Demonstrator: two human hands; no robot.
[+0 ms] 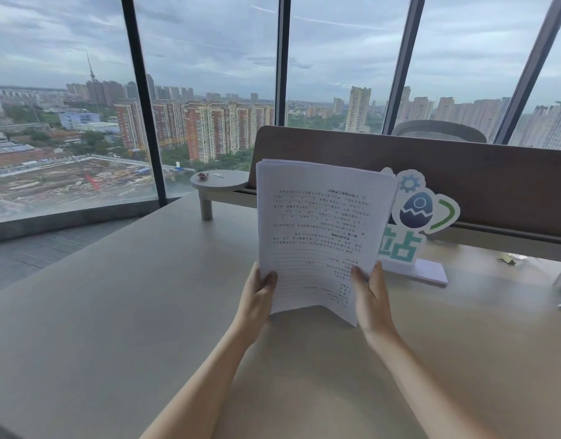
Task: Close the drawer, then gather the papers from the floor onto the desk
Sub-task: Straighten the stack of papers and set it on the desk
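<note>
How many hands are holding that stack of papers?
2. The left hand grips the papers at their lower left edge; the right hand grips the lower right edge, above the desk.

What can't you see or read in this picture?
- The words on the papers: head view, print too small and blurred.
- The sign behind them: its left part is covered by the papers.
- The drawer and the floor by the desk: outside the head view.
</note>
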